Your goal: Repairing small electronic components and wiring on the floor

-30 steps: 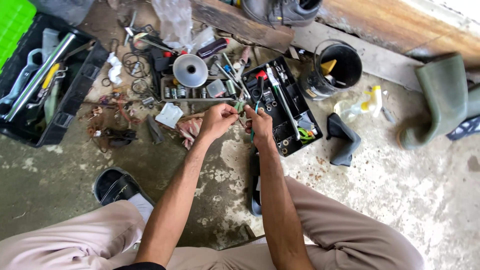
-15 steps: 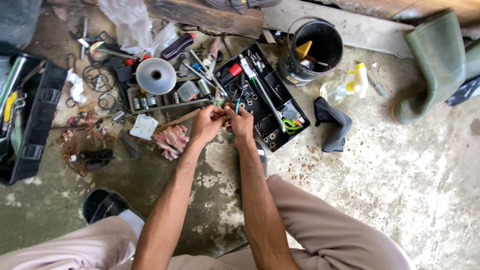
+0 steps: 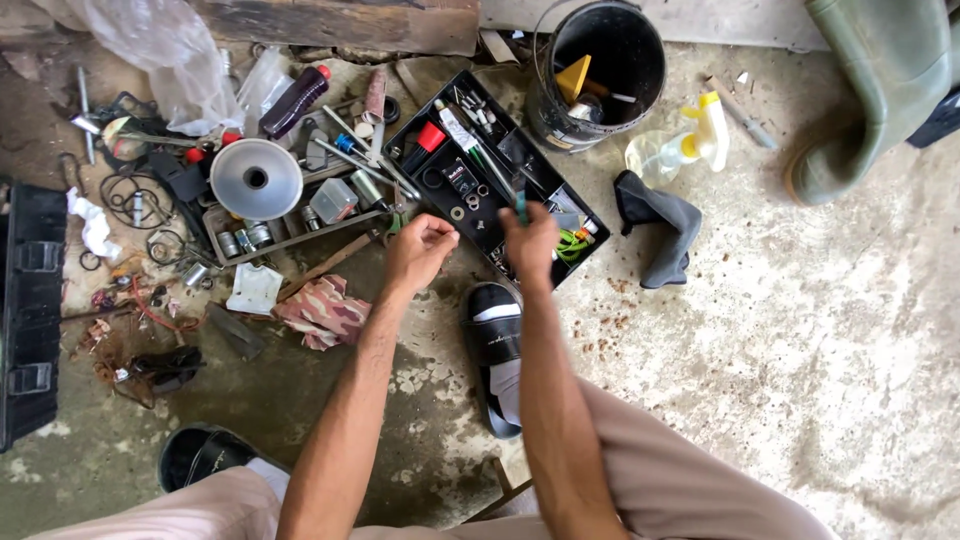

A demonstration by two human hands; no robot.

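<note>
Floor: rough concrete, tools strewn far left.
Right hand (image 3: 530, 240): closed on teal tool (image 3: 521, 207), over black tray (image 3: 420, 165).
Left hand (image 3: 420, 250): fingers pinched; held item too small to tell.
Tool: likely light, stiff; hold by handle.
Tray: sockets, bits, washers.
Bucket (image 3: 640, 90): yellow funnel, oddments.

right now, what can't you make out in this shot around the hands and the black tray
Head view only:
- What the left hand pinches: too small, hidden by the curled fingers.
- The thin teal tool in the right hand: only its tip shows above the fist.
- Small parts in the black tray: too small to identify, partly behind the hands.
- Bucket contents: shadowed, top rim cut by the edge.
- Black case: cut off at the left edge.
</note>
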